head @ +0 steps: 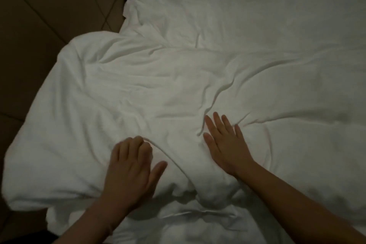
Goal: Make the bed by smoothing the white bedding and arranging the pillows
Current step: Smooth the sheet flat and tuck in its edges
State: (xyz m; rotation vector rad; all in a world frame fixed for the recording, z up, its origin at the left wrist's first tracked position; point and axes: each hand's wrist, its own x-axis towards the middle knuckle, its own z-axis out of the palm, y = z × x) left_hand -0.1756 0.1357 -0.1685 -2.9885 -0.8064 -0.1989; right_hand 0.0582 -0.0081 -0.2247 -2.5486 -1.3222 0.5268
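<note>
Head view: right hand [225, 142] lies flat, left hand [130, 166] half-curled, flanking the duvet [178, 77] ridge running far-right.

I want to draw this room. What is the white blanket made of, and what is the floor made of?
The white blanket looks like soft woven cloth, maybe cotton, matte: it creases and puffs under the left hand and right hand. The floor looks like hard brown tile with a dull finish, going by its straight dark seams; the dim light leaves that uncertain.
</note>
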